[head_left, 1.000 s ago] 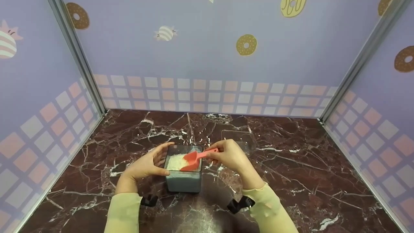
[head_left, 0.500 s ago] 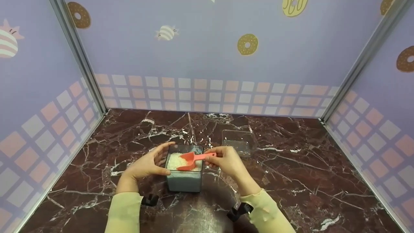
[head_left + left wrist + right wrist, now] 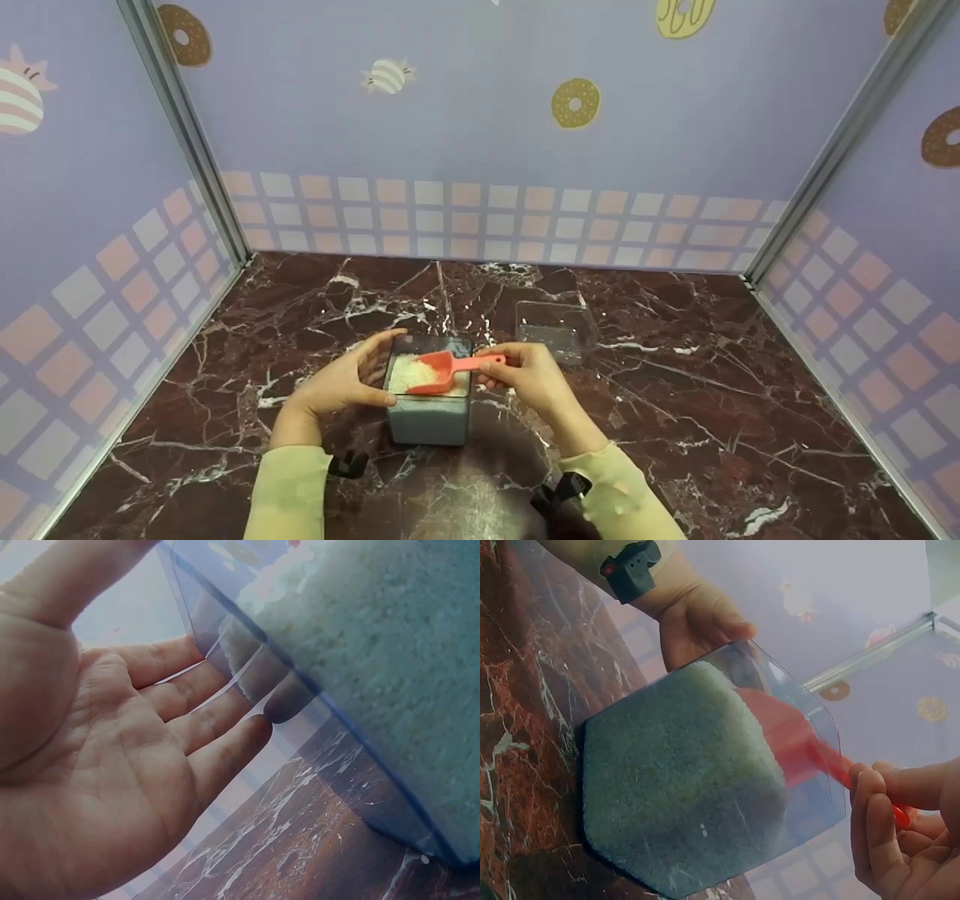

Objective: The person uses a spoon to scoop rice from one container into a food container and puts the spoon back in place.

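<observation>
marble tabletop (image 3: 675,420), rice container (image 3: 427,420), clear lid (image 3: 556,330)

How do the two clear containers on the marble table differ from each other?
The near container is a deep box holding white grains; the far container is shallow and looks empty. The left hand touches the near container's side, and the right hand holds a red scoop over it; the far container stands untouched. Both are clear plastic.

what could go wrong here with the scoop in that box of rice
The clear box is filled nearly to its rim with white grains, so lifting the red scoop may spill some over the edge onto the marble table. The left hand only rests against the box's side, so a firm push could slide it. The right hand pinches the handle's end, so a loaded scoop might tip.
</observation>
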Tool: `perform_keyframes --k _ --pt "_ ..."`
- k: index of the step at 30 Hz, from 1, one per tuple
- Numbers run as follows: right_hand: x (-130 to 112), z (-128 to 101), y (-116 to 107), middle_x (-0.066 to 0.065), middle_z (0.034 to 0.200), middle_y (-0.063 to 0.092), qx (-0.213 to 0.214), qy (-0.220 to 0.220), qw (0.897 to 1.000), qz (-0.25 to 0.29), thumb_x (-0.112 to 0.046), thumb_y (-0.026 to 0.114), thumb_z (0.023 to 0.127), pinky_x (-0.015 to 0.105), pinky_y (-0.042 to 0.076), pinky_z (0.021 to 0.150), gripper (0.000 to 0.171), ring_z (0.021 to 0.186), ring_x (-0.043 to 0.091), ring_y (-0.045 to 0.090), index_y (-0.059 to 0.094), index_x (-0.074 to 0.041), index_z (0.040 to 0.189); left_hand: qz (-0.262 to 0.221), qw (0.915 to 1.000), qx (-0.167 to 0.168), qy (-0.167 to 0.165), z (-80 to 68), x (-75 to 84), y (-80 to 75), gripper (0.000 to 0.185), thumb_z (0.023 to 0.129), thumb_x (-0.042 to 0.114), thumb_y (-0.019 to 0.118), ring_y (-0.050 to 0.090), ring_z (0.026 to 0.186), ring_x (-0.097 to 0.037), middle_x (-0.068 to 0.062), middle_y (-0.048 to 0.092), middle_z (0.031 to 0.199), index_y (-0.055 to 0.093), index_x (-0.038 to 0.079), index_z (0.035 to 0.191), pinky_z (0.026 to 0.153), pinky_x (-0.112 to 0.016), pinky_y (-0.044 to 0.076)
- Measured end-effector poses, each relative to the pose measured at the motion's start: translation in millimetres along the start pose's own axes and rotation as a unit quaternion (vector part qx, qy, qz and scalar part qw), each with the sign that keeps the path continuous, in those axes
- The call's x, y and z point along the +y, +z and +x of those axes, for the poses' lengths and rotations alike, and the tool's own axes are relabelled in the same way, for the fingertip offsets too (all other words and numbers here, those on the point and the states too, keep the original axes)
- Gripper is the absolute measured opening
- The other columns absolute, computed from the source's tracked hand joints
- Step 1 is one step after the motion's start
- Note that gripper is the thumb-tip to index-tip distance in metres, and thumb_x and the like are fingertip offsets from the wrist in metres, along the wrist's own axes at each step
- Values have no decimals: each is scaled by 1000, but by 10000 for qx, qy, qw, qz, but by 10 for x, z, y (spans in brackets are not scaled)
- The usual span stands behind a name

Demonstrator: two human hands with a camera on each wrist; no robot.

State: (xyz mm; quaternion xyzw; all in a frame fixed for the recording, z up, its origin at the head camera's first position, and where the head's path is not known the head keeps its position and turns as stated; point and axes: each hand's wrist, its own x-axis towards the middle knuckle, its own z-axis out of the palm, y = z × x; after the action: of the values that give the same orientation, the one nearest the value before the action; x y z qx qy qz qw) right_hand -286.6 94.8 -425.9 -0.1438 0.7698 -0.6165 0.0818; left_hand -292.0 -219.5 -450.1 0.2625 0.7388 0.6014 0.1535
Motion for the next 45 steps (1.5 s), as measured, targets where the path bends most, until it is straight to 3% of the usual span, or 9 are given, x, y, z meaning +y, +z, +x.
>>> perform_keyframes --k 12,19,28,32,39,45 --pt "156 50 -97 -1 78 74 -273 302 9944 980 -1 64 97 17 56 62 29 69 7 66 67 13 123 -40 10000 12 -1 -14 -15 7 106 81 7 85 20 156 -47 -29 23 167 18 4 163 128 -57 19" --pt "297 106 -147 -1 81 74 -597 514 9759 2037 1 58 100 14 56 65 32 71 4 65 61 17 128 -1 10000 -16 -34 -22 1 -2 106 81 8 85 21 157 -43 -26 22 168 18 6 163 128 -55 20" --pt "415 136 -194 -2 81 73 -998 710 9487 2916 4 53 102 10 56 65 28 70 2 66 63 9 128 38 10000 -1 15 -34 -17 0 105 82 10 86 16 158 -42 -23 19 170 18 5 163 128 -60 19" --pt "399 129 -225 -1 84 74 -1063 683 9425 3095 4 53 101 10 56 65 26 72 2 67 67 6 124 39 10000 7 -18 -31 -20 0 105 82 11 85 16 159 -42 -23 20 170 18 6 163 128 -60 19" --pt "313 104 -372 -1 84 73 -1074 530 9428 3111 2 55 101 11 56 66 24 72 3 65 72 -3 116 20 10000 -26 -7 -16 -29 -9 105 83 11 84 12 158 -47 -27 16 169 16 3 163 128 -61 15" --pt "245 69 -667 -3 85 73 -739 384 9505 2992 -1 57 101 12 56 68 22 74 3 66 74 -12 111 -52 10000 -36 15 -10 -30 -7 105 83 9 84 12 158 -47 -27 16 169 16 4 163 128 -60 14"
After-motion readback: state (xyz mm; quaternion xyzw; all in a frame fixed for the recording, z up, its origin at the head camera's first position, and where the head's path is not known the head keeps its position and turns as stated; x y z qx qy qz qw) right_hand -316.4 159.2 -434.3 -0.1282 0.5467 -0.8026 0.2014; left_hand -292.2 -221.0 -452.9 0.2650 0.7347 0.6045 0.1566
